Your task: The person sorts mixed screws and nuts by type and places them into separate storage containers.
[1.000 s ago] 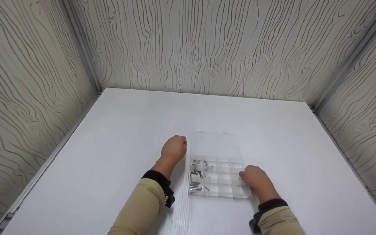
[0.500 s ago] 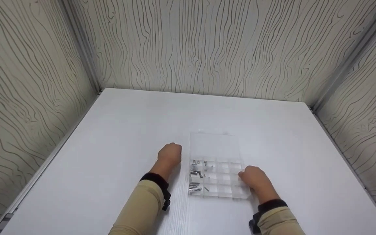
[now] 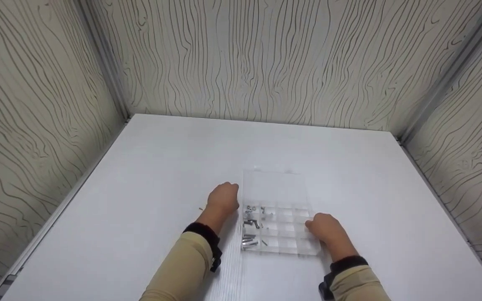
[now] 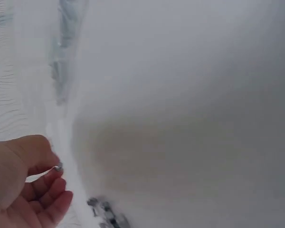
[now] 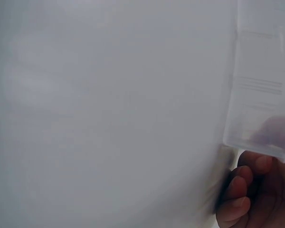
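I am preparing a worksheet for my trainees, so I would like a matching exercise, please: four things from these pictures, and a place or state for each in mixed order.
1. left hand
2. right hand
3. clear lid
4. metal rods

A. opened out at the far side of the box
B. pinching a small metal piece
C. inside the box, at its near-left corner
D. gripping the box's right edge

Pairs: 1-B, 2-D, 3-A, 4-C
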`<state>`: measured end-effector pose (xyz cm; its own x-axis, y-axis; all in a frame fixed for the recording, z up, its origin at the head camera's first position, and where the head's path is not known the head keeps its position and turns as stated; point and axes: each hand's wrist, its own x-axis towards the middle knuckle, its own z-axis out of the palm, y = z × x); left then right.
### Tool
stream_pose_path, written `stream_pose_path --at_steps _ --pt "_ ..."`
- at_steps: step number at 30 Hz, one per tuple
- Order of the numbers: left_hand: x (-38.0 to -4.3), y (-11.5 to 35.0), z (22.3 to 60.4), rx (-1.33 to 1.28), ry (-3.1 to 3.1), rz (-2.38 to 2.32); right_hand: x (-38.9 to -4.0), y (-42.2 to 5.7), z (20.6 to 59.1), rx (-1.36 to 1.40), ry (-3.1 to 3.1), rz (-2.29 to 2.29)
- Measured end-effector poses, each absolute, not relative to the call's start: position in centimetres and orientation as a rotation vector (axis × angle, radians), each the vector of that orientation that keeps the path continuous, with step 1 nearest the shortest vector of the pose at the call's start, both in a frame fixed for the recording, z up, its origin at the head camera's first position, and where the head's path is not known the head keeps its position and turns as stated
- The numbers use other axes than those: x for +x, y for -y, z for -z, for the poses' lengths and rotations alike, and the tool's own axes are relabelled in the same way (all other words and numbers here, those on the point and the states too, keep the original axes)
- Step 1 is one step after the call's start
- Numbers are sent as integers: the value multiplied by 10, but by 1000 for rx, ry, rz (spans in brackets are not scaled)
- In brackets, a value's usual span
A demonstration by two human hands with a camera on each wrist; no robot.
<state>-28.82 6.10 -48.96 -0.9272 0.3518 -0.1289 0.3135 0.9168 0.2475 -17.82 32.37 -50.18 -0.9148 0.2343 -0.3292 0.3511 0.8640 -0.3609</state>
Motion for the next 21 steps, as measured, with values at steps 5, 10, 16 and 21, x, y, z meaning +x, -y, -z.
stream_pose_path --at_steps 5,10,16,21 --pt "-280 -76 477 637 -2941 -428 -177 -324 501 412 -2775 603" --pt "-266 -94 473 779 -2926 -478 -176 -322 499 421 -2764 610" --pt "-255 -108 480 921 -2896 -390 -176 -322 500 428 -2767 623" --pt "-254 -111 486 997 -2906 -239 -176 -322 501 425 -2776 628"
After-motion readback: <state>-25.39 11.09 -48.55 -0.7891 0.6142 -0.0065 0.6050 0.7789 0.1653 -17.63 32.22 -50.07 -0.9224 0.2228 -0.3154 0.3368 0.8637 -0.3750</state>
